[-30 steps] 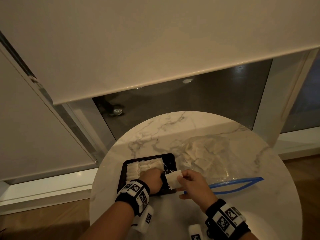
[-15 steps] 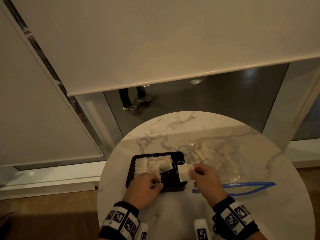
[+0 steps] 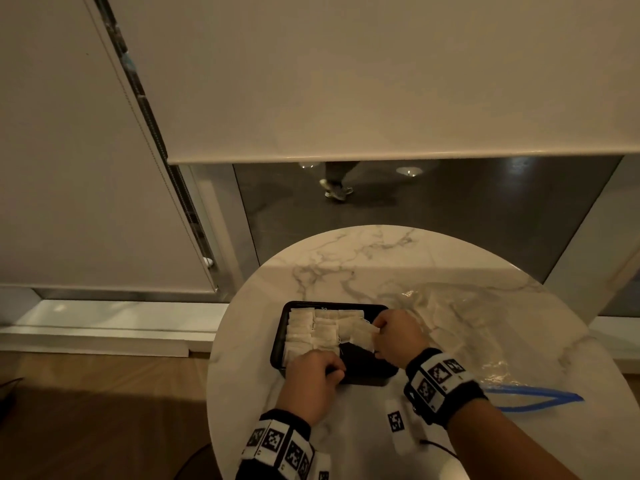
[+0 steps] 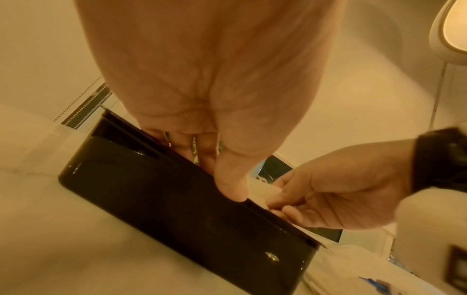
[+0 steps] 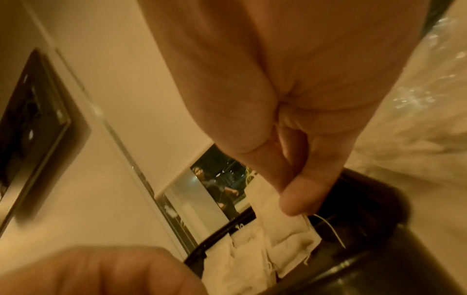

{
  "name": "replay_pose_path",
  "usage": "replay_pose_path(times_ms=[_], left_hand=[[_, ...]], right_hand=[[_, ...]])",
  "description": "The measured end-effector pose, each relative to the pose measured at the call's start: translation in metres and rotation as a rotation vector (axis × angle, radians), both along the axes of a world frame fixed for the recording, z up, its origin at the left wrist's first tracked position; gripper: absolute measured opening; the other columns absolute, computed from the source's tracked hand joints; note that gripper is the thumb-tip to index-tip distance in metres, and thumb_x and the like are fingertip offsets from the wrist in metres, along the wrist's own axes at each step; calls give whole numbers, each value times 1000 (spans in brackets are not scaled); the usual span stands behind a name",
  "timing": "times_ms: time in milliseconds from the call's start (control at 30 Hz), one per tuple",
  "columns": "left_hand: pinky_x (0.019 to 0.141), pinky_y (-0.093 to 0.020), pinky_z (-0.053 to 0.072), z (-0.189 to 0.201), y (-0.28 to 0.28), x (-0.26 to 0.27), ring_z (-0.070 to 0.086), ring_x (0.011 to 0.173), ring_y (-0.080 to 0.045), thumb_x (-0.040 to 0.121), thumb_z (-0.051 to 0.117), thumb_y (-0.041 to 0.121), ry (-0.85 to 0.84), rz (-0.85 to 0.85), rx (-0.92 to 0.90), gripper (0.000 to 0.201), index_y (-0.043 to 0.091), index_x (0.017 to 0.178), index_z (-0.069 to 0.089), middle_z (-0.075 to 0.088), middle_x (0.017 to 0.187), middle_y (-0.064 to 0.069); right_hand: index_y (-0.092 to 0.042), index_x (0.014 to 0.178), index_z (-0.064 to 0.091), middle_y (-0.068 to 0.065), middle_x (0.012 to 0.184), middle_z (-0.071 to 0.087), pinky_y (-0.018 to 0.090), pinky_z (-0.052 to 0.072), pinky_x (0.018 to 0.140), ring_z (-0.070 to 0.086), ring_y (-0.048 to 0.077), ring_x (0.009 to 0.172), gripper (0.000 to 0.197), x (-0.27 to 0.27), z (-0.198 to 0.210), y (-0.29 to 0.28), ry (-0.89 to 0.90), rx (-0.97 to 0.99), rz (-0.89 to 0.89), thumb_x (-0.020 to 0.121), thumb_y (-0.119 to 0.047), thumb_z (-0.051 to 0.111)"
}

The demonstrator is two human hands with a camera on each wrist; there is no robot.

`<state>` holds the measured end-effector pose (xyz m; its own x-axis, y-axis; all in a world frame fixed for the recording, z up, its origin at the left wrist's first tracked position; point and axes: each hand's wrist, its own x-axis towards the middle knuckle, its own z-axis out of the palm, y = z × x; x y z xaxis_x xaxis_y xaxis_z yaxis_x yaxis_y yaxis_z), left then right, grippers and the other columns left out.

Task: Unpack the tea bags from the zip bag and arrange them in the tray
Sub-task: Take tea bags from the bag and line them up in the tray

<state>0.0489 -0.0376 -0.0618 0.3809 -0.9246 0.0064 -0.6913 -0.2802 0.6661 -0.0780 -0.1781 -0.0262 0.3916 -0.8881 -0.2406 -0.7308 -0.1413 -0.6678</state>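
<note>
my right hand (image 3: 398,337) pinched a tea bag (image 3: 362,336) by its edge, low over the black tray (image 3: 377,375), just beside the rows already laid there. my left hand (image 3: 313,374) curled on the tray's near rim. the bag seemed light, soft and easily crumpled, its string likely to snag, so the edge was the place to hold. the zip bag (image 3: 478,327) lay to the right; how many remained inside was hard to make out.

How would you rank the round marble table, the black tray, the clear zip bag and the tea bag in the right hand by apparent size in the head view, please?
1. Round marble table
2. Clear zip bag
3. Black tray, though hands cover part
4. Tea bag pinched by the right hand
</note>
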Motion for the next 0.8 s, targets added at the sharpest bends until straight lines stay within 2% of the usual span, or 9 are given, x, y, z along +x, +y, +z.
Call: replay_pose_path(times_ms=[100,200,333,533,800], left_hand=[[97,-23,48,-4,-1,-2,63,101,-3,92,68,21,-1,22,-15,15,29,100,77,73,105,10],[95,-18,47,-7,-2,-2,63,100,-3,92,67,19,8,39,-37,16,28,100,77,73,106,9],[98,-25,48,-10,-3,-1,64,99,-5,91,68,19,-5,39,-35,16,29,99,78,73,104,10],[100,-27,45,-15,-4,-1,62,103,-7,91,66,20,-25,40,-56,17,29,99,78,73,106,8],[100,-29,45,-14,-4,0,62,103,-7,92,64,20,-29,32,-73,17,27,100,78,73,106,8]], right_hand=[[-15,102,68,7,103,70,33,59,83,68,22,95,23,18,0,-9,212,-70,105,84,-3,58],[-10,111,67,8,111,67,32,57,87,65,23,103,26,31,1,-15,336,-77,158,87,-3,57],[-8,118,64,10,119,65,30,56,89,63,24,109,31,43,-3,-21,439,-78,199,87,-6,61],[-9,117,65,9,114,68,32,59,85,67,24,104,32,53,-9,-25,487,-74,211,85,-6,65],[-15,112,66,9,113,67,30,58,83,65,24,104,32,56,-16,-30,423,-67,166,80,-10,69]])
